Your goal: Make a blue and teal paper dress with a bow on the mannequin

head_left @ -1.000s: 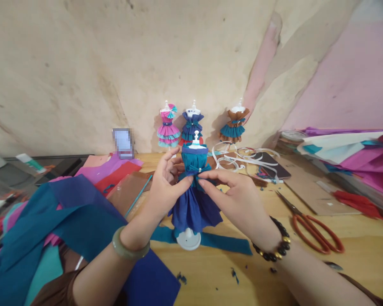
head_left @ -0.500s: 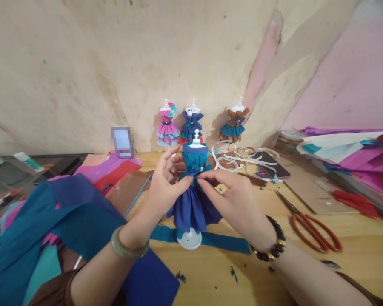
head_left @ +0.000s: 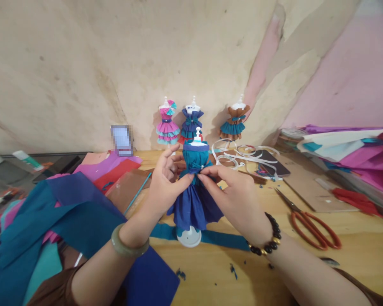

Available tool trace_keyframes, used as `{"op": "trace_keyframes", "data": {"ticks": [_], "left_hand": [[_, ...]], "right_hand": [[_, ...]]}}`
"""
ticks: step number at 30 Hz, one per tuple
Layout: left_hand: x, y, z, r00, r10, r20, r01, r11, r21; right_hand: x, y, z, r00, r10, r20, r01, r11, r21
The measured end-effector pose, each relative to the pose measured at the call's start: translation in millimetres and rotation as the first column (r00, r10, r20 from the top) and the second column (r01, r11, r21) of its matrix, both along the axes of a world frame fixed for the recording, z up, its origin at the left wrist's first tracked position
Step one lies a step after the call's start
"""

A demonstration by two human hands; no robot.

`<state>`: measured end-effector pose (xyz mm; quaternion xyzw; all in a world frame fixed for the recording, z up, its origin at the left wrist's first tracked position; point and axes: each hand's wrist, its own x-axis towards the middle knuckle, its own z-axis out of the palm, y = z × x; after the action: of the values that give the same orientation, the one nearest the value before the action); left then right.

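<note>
A miniature dress form (head_left: 198, 142) with a white neck and a round white base (head_left: 189, 238) stands upright in the middle. It wears a crepe paper dress (head_left: 193, 208) with a teal bodice and a full dark blue skirt. My left hand (head_left: 166, 180) wraps round its left side, thumb pressing the waist and fingers partly behind the form. With thumb and forefinger, my right hand (head_left: 234, 191) pinches the paper at the waist, just below a teal bow (head_left: 198, 165) with a white bead. Exactly what lies between those fingertips is hidden.
Three dressed miniature forms, such as a pink one (head_left: 167, 123), stand against the wall. Orange-handled scissors (head_left: 309, 225) lie right. A teal strip (head_left: 225, 240) runs behind the base. Crepe paper sheets (head_left: 70, 225) pile up left; white tape loops (head_left: 242, 155) and a phone (head_left: 121, 140) are farther back.
The upper part of the dress form leans slightly to the right of where it was, and the bow sits a little more tilted. Both hands keep their hold at the waist.
</note>
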<state>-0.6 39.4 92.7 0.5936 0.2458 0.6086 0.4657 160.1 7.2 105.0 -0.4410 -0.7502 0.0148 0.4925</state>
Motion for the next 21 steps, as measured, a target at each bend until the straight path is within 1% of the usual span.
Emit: {"op": "trace_keyframes", "data": {"ticks": [6, 11, 15, 18, 21], "left_hand": [[0.1, 0.8, -1.5, 1.0, -0.003, -0.004, 0.003, 1.0, 0.013], [0.8, -0.6, -0.3, 1.0, -0.014, -0.007, 0.014, 1.0, 0.012], [1.8, -0.3, 0.0, 0.999, -0.039, 0.004, 0.039, 0.999, 0.03], [3.0, 0.5, -0.7, 1.0, -0.025, -0.005, 0.025, 0.999, 0.043], [4.4, 0.6, -1.6, 1.0, -0.008, -0.013, 0.009, 0.998, 0.057]], "right_hand": [[0.2, 0.7, -2.1, 1.0, -0.022, 0.009, 0.022, 1.0, 0.002], [-0.5, 1.6, -4.2, 0.997, -0.024, -0.068, 0.02, 0.999, -0.048], [-0.9, 2.2, -4.2, 0.99, -0.001, -0.144, -0.014, 0.995, -0.102], [-0.9, 2.8, -2.4, 0.976, 0.031, -0.215, -0.063, 0.988, -0.144], [-0.8, 2.8, 0.3, 0.967, 0.044, -0.253, -0.094, 0.978, -0.187]]}}
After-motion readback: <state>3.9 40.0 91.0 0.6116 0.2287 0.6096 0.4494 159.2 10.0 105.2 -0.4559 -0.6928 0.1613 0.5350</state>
